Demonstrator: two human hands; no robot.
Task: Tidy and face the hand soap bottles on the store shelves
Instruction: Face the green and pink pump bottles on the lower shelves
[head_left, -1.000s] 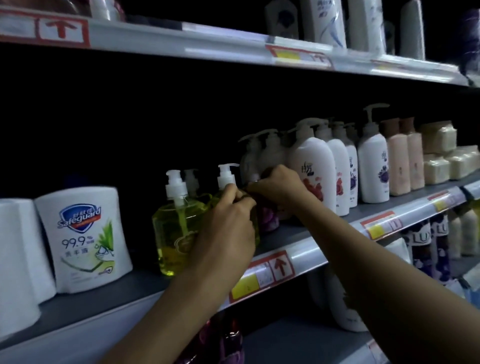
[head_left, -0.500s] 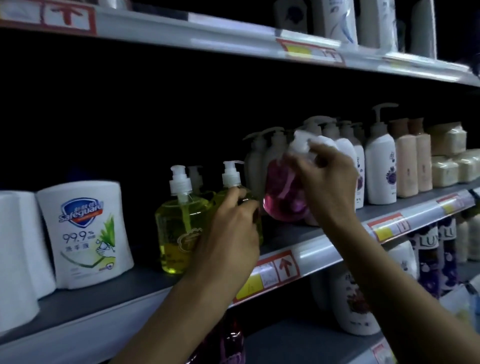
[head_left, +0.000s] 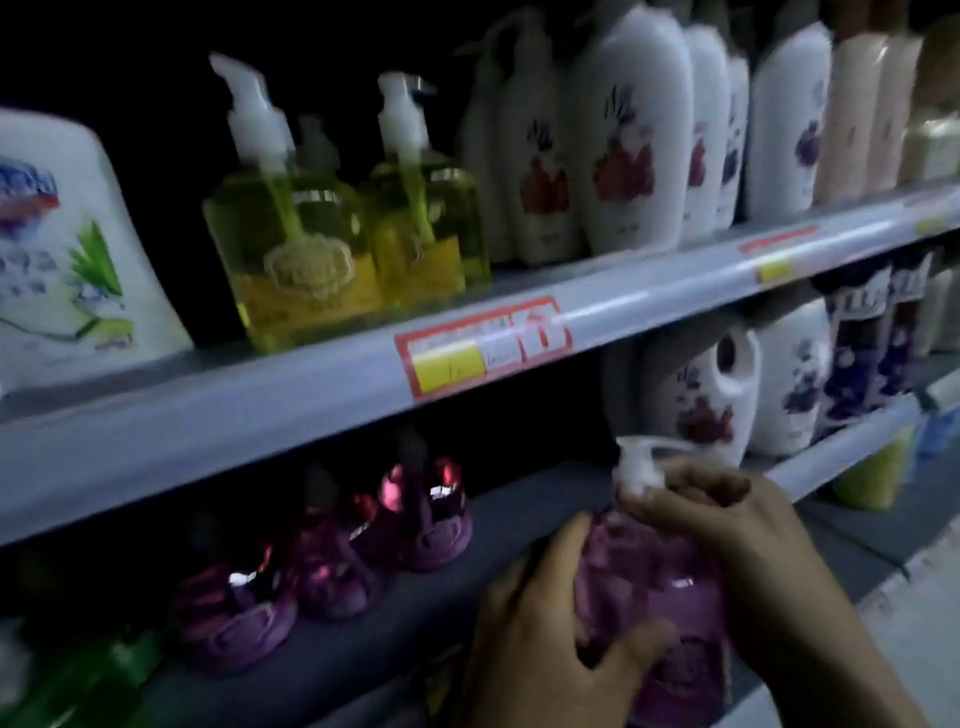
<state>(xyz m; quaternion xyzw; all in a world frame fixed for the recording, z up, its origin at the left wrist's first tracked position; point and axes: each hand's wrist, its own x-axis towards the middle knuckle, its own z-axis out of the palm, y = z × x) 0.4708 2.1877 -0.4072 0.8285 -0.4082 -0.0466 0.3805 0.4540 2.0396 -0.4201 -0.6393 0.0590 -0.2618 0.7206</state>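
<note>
Fingers of the left hand (head_left: 550, 634) wrap the pink soap bottle (head_left: 670, 582); the right hand (head_left: 737, 525) seems to pinch its neck under the pump (head_left: 636, 467). Placing step: next, stand it beside the purple bottles (head_left: 332, 561) left of the fingers, label forward.

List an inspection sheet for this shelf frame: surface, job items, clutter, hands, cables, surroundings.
Surface: grey lower shelf, dim; upper shelf has a red-yellow price tag on its edge.
Job's things: pink soap bottle held at the lower shelf's front; purple bottles in a row on it; yellow pump bottles on the upper shelf.
Clutter: nothing seen.
Grippers: left hand grips the pink bottle's body; right hand grips near its pump.
Cables: nothing seen.
Surroundings: white pump bottles and a white refill pack on the upper shelf; frame blurred.
</note>
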